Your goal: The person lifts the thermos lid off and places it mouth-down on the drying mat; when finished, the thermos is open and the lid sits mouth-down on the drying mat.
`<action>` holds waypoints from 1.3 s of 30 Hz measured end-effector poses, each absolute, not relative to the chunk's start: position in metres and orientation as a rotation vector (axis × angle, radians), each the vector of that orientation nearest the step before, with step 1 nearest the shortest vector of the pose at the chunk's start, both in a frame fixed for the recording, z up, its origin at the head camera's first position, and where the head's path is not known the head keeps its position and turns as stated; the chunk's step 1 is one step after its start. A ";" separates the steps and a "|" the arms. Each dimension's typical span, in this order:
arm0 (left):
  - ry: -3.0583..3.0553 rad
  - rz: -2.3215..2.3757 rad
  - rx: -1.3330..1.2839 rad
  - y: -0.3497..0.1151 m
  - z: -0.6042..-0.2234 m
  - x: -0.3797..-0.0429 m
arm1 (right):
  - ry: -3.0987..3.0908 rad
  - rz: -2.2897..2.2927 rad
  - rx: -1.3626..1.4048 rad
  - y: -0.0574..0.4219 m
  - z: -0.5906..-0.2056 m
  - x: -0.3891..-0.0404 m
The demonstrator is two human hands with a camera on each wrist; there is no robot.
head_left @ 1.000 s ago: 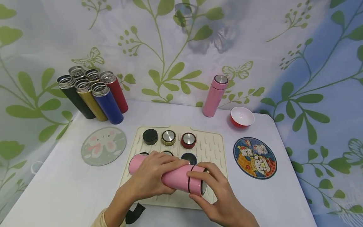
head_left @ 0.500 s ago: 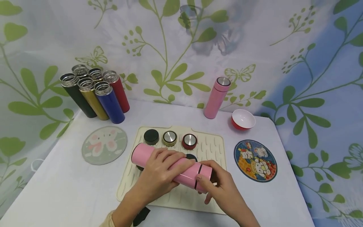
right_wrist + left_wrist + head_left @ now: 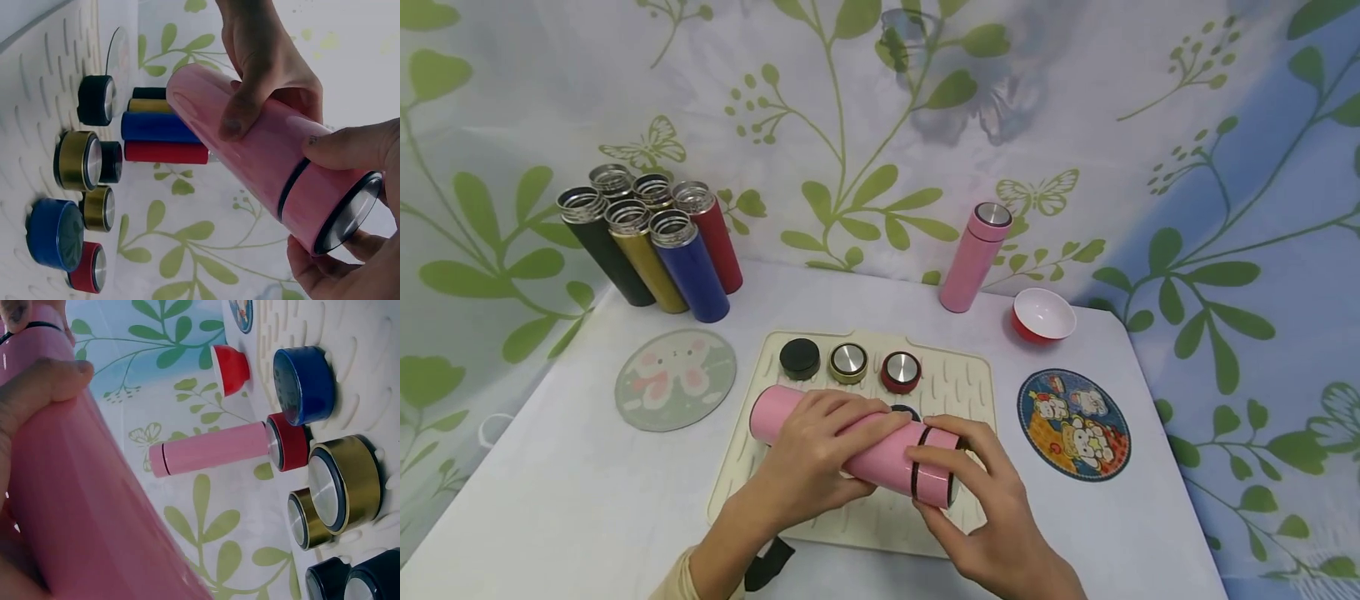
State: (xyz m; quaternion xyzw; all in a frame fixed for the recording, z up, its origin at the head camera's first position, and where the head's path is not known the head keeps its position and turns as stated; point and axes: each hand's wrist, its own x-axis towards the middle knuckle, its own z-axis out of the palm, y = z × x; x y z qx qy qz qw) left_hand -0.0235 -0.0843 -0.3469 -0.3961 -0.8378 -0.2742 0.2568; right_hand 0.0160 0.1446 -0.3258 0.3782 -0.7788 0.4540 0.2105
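A pink thermos bottle (image 3: pixel 891 462) is held tilted over the cream mat, its lid end toward the right. My left hand (image 3: pixel 820 450) wraps round the bottle's body, thumb along the side in the left wrist view. With fingers and thumb, my right hand (image 3: pixel 996 508) grips the pink lid (image 3: pixel 325 203), which has a silver top and sits on the bottle above a dark ring. Below lie several loose lids: a black lid (image 3: pixel 800 358), a gold lid (image 3: pixel 848 362), a red lid (image 3: pixel 901 372) and a blue lid (image 3: pixel 306 385), mostly hidden in the head view.
Several lidless bottles, including a blue bottle (image 3: pixel 692 267), stand at the back left. Another pink bottle (image 3: pixel 972 262), lidded, stands at the back beside a red bowl (image 3: pixel 1043 317). Round mats flank the cream drying mat (image 3: pixel 962 392): a rabbit mat (image 3: pixel 673 379) and a colourful mat (image 3: pixel 1073 425).
My right hand rolled round the lid, thumb coming over the top, then moved back to fingers over the top and thumb below. The bottle shifted slightly right; my left hand kept its grip.
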 end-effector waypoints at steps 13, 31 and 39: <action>-2.180 -0.626 -1.102 -0.073 -0.352 -0.030 | -2.761 1.785 0.404 0.159 -0.325 0.013; -2.327 -0.729 -1.091 -0.072 -0.352 -0.033 | -2.286 1.338 0.853 0.159 -0.329 0.015; -2.360 -0.752 -1.101 -0.070 -0.351 -0.033 | -2.251 1.279 0.907 0.160 -0.333 0.017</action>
